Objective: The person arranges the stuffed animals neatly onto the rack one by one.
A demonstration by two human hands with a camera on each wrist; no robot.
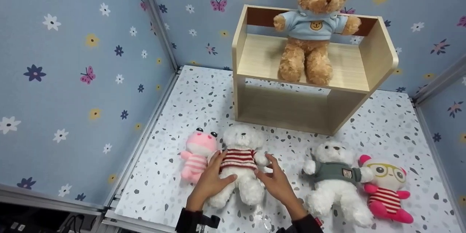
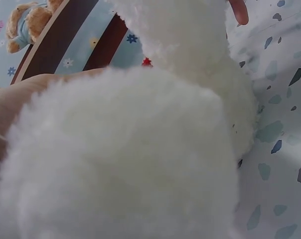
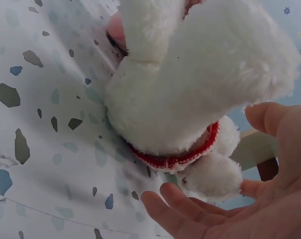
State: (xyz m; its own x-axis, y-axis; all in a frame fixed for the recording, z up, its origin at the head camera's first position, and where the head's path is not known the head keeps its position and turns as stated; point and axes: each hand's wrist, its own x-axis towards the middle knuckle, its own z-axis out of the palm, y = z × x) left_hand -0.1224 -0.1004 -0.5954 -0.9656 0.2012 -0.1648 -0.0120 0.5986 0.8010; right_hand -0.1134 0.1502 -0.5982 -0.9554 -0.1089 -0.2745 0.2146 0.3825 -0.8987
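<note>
A white teddy bear (image 1: 244, 180) in a red-and-white striped sweater (image 1: 238, 159) lies on its back on the speckled tabletop. Along its left side in the head view my left hand (image 1: 212, 178) rests, fingers extended against the sweater and thumb toward the belly. On the other side my right hand (image 1: 275, 180) has its fingers spread around the bear's arm and hip. The right wrist view shows the right hand (image 3: 215, 214) with fingers apart, close beside the bear's body (image 3: 190, 89). White fur (image 2: 120, 154) hides most of the left hand in the left wrist view.
Left of the bear lies a pink striped frog plush (image 1: 198, 153). To the right lie a white bear in a green shirt (image 1: 336, 182) and a pink panda plush with glasses (image 1: 387, 185). Behind, a wooden shelf (image 1: 378, 51) carries a brown teddy (image 1: 309, 25). Flowered panels enclose the table.
</note>
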